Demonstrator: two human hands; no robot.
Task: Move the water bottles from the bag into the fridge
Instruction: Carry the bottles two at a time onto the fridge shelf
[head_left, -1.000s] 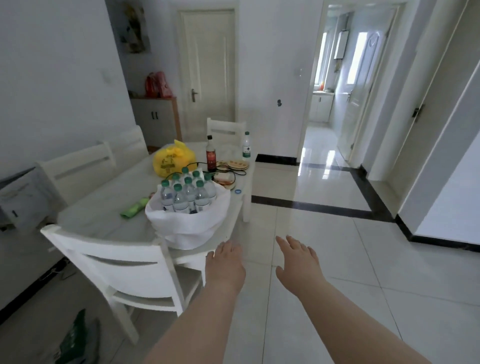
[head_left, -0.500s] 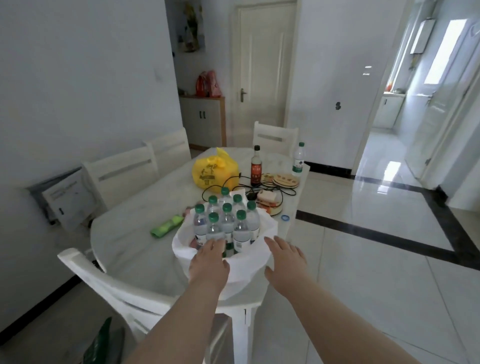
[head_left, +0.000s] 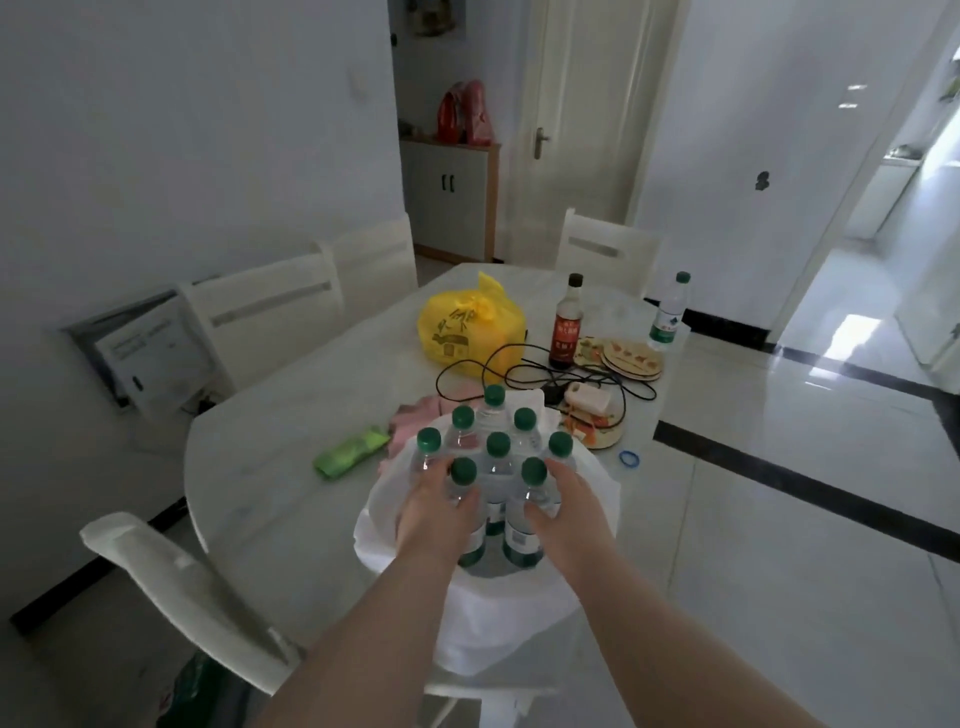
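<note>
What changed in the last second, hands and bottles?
Both hands came forward from mid-air to the white bag. The left hand and right hand now each close a grip around one of the two nearest water bottles. The bottles stand upright in the bag as before; the yellow bag and sauce bottle are unmoved.

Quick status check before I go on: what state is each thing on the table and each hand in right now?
Water bottles: eight, upright, capped, in the bag.
White bag: open, on the table edge.
Left hand: closing around a front bottle.
Right hand: closing around a front bottle.
Yellow bag: tied shut.
Dark sauce bottle: upright, capped.
Lone water bottle: upright, capped.
Door: closed.
</note>
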